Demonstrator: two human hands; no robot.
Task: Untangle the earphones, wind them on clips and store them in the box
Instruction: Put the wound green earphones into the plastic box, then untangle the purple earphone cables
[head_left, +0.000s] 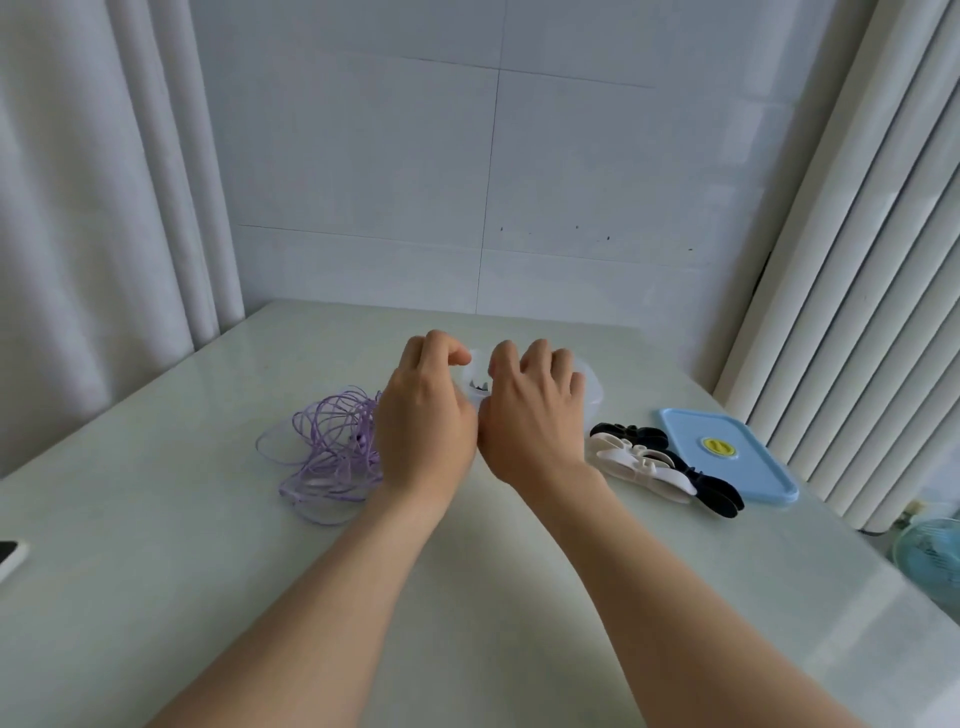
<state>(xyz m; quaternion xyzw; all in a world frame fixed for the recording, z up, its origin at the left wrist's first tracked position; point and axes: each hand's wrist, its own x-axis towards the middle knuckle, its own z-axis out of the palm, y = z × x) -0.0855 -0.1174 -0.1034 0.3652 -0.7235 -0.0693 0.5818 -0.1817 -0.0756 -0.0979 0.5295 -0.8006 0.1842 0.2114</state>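
A person's two hands meet over a translucent box (595, 391) standing midway between the left and right edges of a pale surface (208, 545), toward its far edge. The left hand (426, 415) and the right hand (530, 415) are side by side, nearly touching at the heel, both with fingers curled down over the box's open top. The backs of the hands hide the fingertips, so it cannot be told whether either hand grips the box, something inside it or nothing at all. A small dark object shows inside the box in the gap between the hands.

A tangle of purple earphones (332, 447) lies loose on the surface just left of the left hand, part of its cord passing behind that hand. To the right of the right wrist sits a cluster of clips, white ones (634, 460) overlapping black ones (719, 493). Just beyond them, near the right edge, the box's blue lid (753, 475) lies flat with a yellow sticker on top. A phone (8, 558) pokes in at the left edge. A small fan (930, 556) stands past the right edge, below white curtains (857, 312).
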